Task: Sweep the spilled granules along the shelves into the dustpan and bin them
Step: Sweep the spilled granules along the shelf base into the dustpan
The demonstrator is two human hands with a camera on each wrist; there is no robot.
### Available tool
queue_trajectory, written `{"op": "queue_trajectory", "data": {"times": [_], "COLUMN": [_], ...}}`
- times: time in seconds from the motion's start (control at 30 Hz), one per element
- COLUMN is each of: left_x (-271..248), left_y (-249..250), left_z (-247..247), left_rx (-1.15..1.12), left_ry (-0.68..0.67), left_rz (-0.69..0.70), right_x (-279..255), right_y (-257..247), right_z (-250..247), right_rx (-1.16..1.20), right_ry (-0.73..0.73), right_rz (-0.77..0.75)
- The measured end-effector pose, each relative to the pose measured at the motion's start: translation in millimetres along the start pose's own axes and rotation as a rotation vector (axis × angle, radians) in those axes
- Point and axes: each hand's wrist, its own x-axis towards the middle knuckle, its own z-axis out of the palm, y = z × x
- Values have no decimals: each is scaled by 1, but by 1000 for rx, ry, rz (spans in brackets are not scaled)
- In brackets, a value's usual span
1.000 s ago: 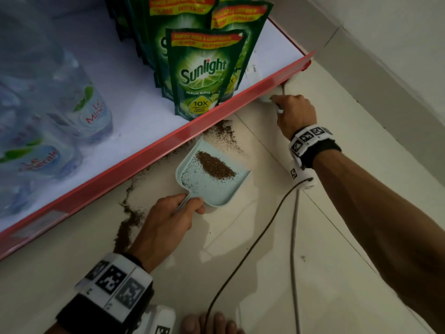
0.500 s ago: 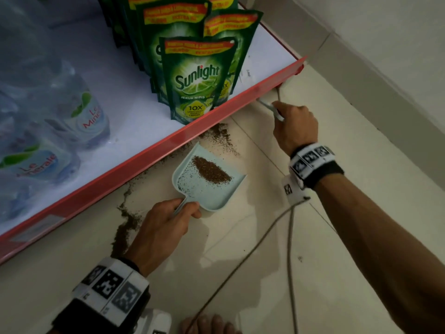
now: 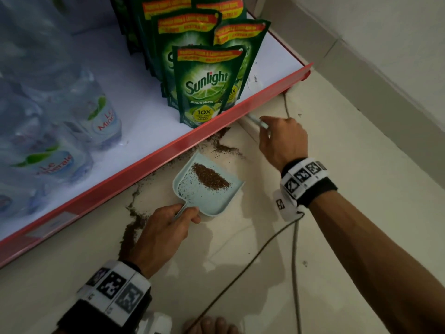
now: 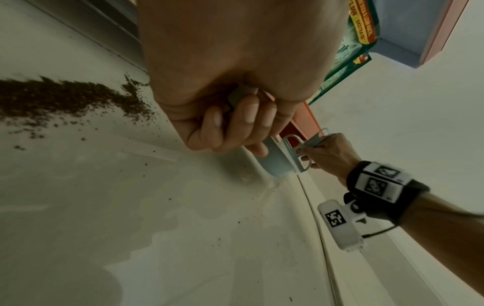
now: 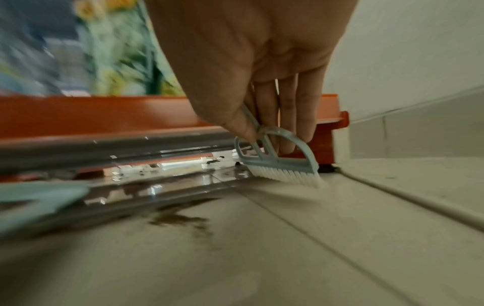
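The person is working through the sweeping step, with part of the spill already in the pan. The left hand (image 3: 161, 227) is gripping the handle of the pale blue dustpan (image 3: 209, 189), its fingers (image 4: 247, 116) curled tight round it, and the pan is lying flat on the floor (image 3: 313, 237) with its open mouth just beside the red front edge of the shelf (image 3: 120, 169). A mound of brown granules (image 3: 212, 175) is sitting inside the pan; more are lying along the foot of the shelf on both sides of it, a trail near the left wrist and a smaller patch beyond the mouth towards the shelf's right end. The right hand (image 3: 281, 138) is holding a small brush (image 5: 281, 163) by its looped handle, fingers closed on it, bristles touching the floor near the shelf's right corner (well clear of the pan). The next move, I judge, is calling for a low stroke along the shelf edge towards the pan's mouth, while the left hand is keeping the lip pressed down so nothing slips underneath.
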Motion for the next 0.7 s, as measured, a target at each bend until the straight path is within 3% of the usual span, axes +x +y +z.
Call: {"op": "queue_trajectory", "data": {"times": [0.1,0.3,0.4,0.57,0.7], "left_x": [0,0,0,-2,-1], "left_y": [0,-5,-12,-11,-11], "left_z": [2,4,2,0,2], "left_rx": [6,-13,-18,-40,-29], "left_ry": [-3,12,5,2,6], "left_rz": [-17,-19,-35,-40,-50], "right_x": [15,-38,-55,-3,29], "right_y": [6,-31,-40,-18,-12], "right_z": [6,14,5,2,14], "right_rx": [-93,50,113,1,-40], "right_ry": [-105,-254,-223,-4,-95], "right_rz": [70,-141,-207,-2,30]}}
